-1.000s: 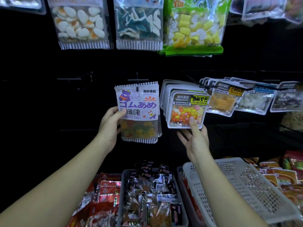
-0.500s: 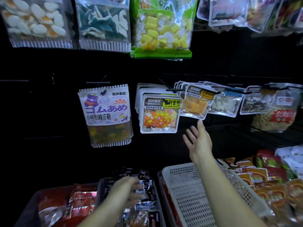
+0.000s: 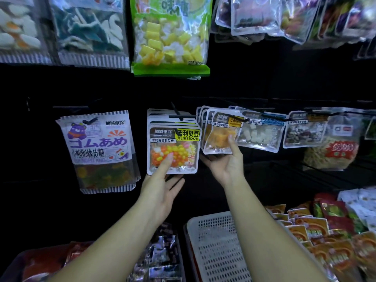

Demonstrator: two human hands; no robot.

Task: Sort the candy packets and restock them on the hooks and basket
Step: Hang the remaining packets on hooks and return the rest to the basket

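Observation:
A stack of jelly bean packets hangs on a hook at centre. My left hand holds the front packet's lower edge, thumb on its face and fingers under it. To its right hangs a stack of orange candy packets. There my right hand pinches the front packet, with the thumb on its front and the fingers behind. A gummy bear packet hangs alone on the hook to the left. A white perforated basket sits below my right forearm with no packets showing in it.
More packets hang to the right: white cubes, a dark mix and a yellow-red bag. Large bags fill the upper row. Below are a grey bin of dark packets, red packets and orange packets.
My left hand rose from the bin to the jelly bean packet. My right hand moved up and took hold of the orange candy packet. The view shifted right.

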